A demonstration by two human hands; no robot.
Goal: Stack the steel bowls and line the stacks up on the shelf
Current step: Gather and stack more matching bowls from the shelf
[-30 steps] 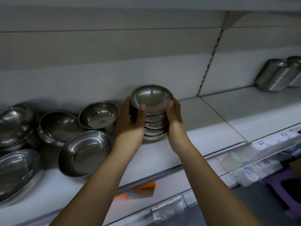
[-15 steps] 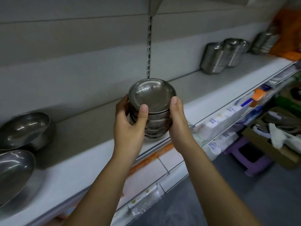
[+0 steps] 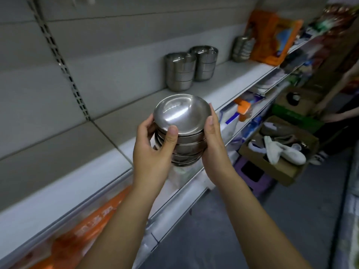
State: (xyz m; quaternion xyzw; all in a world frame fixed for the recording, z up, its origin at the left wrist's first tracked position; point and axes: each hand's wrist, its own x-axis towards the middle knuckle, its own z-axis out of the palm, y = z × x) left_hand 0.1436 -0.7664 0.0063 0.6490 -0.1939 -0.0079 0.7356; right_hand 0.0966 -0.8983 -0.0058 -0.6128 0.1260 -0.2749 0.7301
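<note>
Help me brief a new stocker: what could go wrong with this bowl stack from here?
1. The bowl stack is in mid-air by the shelf edge, held only by the left hand and right hand gripping its sides; a bowl may slip out and drop.
2. Set down carelessly, it could knock the nearest standing stack over.

To me the bowl stack point(image 3: 180, 133) at centre frame reads as polished steel, mirror-glossy inside the top bowl and streaked with glare. The two stacks point(image 3: 180, 74) in the upper middle look like the same steel with a duller, satin sheen. The shelf point(image 3: 58, 156) is smooth, matt pale grey. At right I make out a matt brown cardboard box point(image 3: 275, 167) holding soft white cloth point(image 3: 283, 152). Lower left, orange packaging point(image 3: 87, 230) shines like plastic film.
</note>
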